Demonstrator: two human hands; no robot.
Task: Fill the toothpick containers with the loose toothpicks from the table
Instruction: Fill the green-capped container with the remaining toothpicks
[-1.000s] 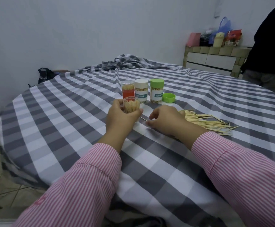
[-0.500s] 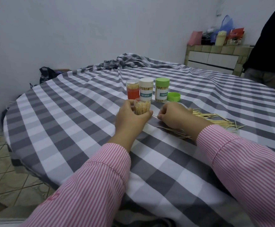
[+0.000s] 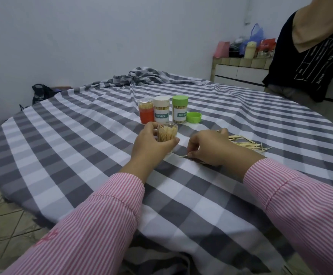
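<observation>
My left hand (image 3: pixel 150 144) holds an open clear container (image 3: pixel 167 133) packed with toothpicks, upright on the checked tablecloth (image 3: pixel 82 147). My right hand (image 3: pixel 207 146) rests palm down just right of it, fingertips pinching a toothpick (image 3: pixel 183 156) that lies on the cloth. A few more toothpicks show under the wrist. The loose toothpick pile (image 3: pixel 247 143) lies right of that hand. Behind stand three containers in a row: one with an orange label (image 3: pixel 146 111), one with a white lid (image 3: pixel 161 111) and one with a green lid (image 3: pixel 179 109).
A loose green lid (image 3: pixel 194 117) lies beside the green-lidded container. A person in a dark shirt (image 3: pixel 310 56) stands at the table's far right. A tiled counter (image 3: pixel 241 70) with bags sits behind. The table's round edge drops to a tiled floor (image 3: pixel 0 225) at left.
My right hand has shifted slightly right and toward me, away from the container, and now pinches a toothpick on the cloth. The left hand still holds the container.
</observation>
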